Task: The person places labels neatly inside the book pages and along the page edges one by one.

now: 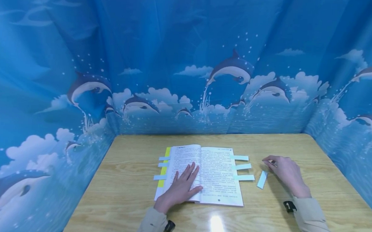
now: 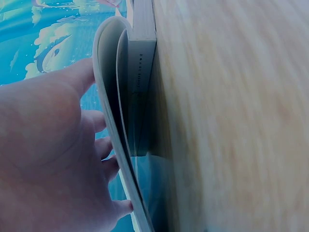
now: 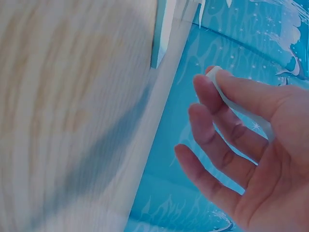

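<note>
An open book (image 1: 218,185) with printed pages lies on the table. My left hand (image 1: 183,189) rests with straight, spread fingers on its left page; from the side, in the left wrist view, the pages (image 2: 108,53) under it bulge up from the spine. Right of the book, above the table, my right hand (image 1: 287,172) pinches a thin pale sticky strip (image 3: 231,102) between thumb and forefinger. The other fingers are bent loosely. Just below that hand lies a light blue pad of sticky strips (image 1: 262,179).
Three light blue strips jut from the book's right edge, among them a lower strip (image 1: 245,177). Several more, such as a left strip (image 1: 160,177), stick out on the left, over a yellow band (image 1: 161,181). A blue dolphin curtain (image 1: 175,61) surrounds the wooden table (image 1: 125,185).
</note>
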{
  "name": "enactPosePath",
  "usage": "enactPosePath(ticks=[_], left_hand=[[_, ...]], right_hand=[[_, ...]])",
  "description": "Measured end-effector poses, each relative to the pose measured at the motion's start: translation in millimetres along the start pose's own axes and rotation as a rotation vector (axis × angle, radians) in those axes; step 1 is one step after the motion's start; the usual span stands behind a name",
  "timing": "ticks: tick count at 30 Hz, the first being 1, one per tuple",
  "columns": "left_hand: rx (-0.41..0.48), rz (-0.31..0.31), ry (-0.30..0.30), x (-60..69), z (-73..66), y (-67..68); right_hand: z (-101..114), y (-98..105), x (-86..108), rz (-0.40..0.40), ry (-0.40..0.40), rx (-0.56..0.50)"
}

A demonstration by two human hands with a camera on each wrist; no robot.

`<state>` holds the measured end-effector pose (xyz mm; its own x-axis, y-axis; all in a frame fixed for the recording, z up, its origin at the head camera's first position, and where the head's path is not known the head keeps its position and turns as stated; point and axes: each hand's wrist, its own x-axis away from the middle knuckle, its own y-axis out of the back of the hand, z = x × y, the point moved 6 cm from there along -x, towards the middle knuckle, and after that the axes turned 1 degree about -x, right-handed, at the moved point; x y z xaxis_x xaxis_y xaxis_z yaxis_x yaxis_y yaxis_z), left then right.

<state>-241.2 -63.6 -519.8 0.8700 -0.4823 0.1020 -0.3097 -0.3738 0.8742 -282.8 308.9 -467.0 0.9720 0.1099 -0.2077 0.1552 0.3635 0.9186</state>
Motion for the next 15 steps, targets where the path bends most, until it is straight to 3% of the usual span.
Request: enactPosePath(ticks=[9, 15], left_hand=[[0.012, 0.005, -0.001, 2.3, -4.9, 4.6], [0.000, 0.019, 0.022, 3.4, -5.4, 4.9]], right_hand=[[0.7, -3.1, -1.0, 0.090, -0.062, -0.191], [0.8, -3.1, -1.7, 0.120, -0.120, -0.242]])
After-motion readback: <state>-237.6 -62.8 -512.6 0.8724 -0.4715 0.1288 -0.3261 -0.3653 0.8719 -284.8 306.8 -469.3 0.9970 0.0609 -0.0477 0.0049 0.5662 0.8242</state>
